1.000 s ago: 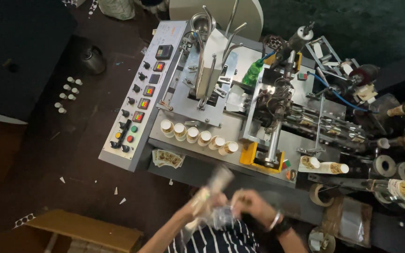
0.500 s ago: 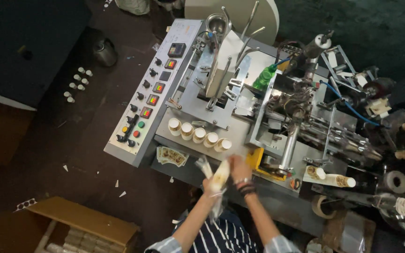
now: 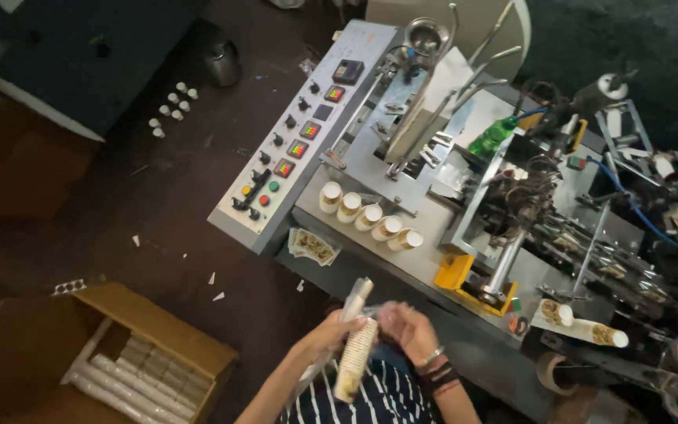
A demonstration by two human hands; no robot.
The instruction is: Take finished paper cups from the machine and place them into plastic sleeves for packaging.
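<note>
— Cream paper, printed: a stack of nested cups (image 3: 357, 351) in a clear plastic sleeve (image 3: 361, 292), held low in front of the striped shirt (image 3: 370, 400), just short of the cup machine (image 3: 464, 180).

— Hands?

— Left hand (image 3: 325, 338) wraps the stack mid-length, fingers curled shut around it. Right hand (image 3: 404, 328) sits at the upper part, fingers bent and pinching the loose film there, as far as I can tell; the tips are blurred.

— Axis?

— Long axis near upright, leaning a little right at the top. Top end points toward the row of finished cups (image 3: 369, 215) on the worktop (image 3: 425, 259); bottom end points at the person's chest.

— Risk?

— My guess: the film is slack at the top, so a tug could slide the sleeve off and let the cups fan out and drop to the floor (image 3: 174, 204). One-handed mid-grip could also let the stack buckle.

— Anything else?

— Open cardboard box (image 3: 154, 345) at left holds more sleeved stacks.
</note>
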